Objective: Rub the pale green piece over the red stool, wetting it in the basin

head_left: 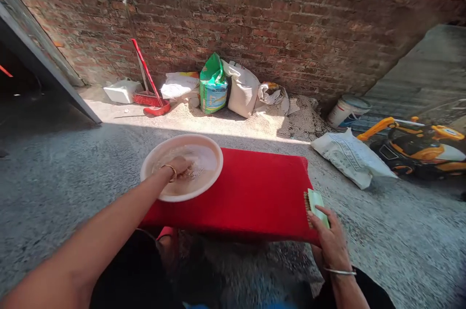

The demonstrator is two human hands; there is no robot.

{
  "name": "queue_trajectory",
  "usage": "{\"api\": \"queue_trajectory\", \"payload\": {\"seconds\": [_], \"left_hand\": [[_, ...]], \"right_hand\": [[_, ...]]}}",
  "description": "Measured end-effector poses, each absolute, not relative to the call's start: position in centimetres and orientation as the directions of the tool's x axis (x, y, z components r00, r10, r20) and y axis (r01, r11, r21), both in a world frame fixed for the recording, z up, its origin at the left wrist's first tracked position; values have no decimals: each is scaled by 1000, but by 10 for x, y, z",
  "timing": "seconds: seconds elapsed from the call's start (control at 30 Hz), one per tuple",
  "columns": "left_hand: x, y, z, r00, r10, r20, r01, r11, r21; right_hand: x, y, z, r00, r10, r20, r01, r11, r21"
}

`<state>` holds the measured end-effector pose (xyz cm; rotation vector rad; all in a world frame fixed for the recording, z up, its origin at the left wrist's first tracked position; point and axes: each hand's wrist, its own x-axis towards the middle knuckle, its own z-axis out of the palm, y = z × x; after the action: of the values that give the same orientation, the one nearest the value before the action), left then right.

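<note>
A pale pink basin [182, 138] of cloudy water stands on the left end of a low table covered in red cloth [260, 187]. My left hand [179, 167] reaches down into the basin. Its fingers are hidden in the water, so what they hold, if anything, does not show. At the table's right edge my right hand [332, 241] grips a scrub brush [316, 199] with a light green back. The brush stands on its side, brown bristles facing left toward the cloth.
Along the brick wall [291, 32] stand a broom and red dustpan [157, 110], a white box [123, 91], a green sack [214, 86] and a white sack [243, 88]. To the right are a bucket [347, 111], a flat bag [351, 156] and a yellow-black toy vehicle [422, 146].
</note>
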<state>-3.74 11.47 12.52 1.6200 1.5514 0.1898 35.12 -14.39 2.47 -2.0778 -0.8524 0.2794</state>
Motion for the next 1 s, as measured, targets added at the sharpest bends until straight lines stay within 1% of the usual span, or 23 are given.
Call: {"api": "queue_trajectory", "payload": {"seconds": [0.07, 0.13, 0.3, 0.4, 0.47, 0.53, 0.6, 0.63, 0.67, 0.7, 0.77, 0.83, 0.93, 1.0], "left_hand": [[-16, 114, 132, 238, 820, -520, 669, 249, 700], [18, 114, 139, 289, 780, -555, 587, 314, 746], [131, 107, 146, 482, 697, -531, 390, 373, 842], [182, 92, 147, 560, 663, -496, 325, 375, 868], [194, 80, 145, 599, 640, -481, 306, 372, 876], [189, 68, 139, 646, 596, -477, 318, 358, 878], [169, 58, 128, 685, 526, -504, 393, 315, 864], [157, 55, 122, 684, 496, -535, 461, 274, 844], [145, 54, 116, 651, 502, -569, 539, 223, 812], [135, 54, 111, 597, 547, -587, 610, 165, 775], [119, 61, 105, 488, 672, -557, 694, 89, 714], [111, 74, 106, 423, 774, -471, 705, 46, 708], [101, 97, 119, 357, 875, -326, 673, 1, 740], [86, 111, 127, 242, 935, -260, 659, 38, 751]], "right_hand": [[350, -152, 23, 740, 670, 56, 423, -398, -814], [349, -159, 23, 739, 672, 40, 395, -385, -834], [344, -172, 26, 736, 676, -17, 387, -442, -809], [344, -178, 29, 742, 670, 7, 394, -428, -813], [347, -182, 30, 756, 655, 18, 389, -427, -817], [350, -184, 30, 757, 653, -10, 377, -449, -810], [354, -185, 29, 747, 663, -46, 361, -463, -810], [355, -185, 28, 741, 670, -49, 359, -458, -813], [356, -184, 27, 739, 673, -37, 363, -444, -820], [357, -183, 26, 739, 674, -21, 367, -429, -825], [357, -182, 23, 739, 673, -7, 367, -411, -834], [359, -181, 20, 742, 670, -21, 344, -408, -846], [364, -184, 15, 749, 662, -18, 338, -405, -850], [370, -189, 12, 760, 649, -11, 346, -419, -840]]}}
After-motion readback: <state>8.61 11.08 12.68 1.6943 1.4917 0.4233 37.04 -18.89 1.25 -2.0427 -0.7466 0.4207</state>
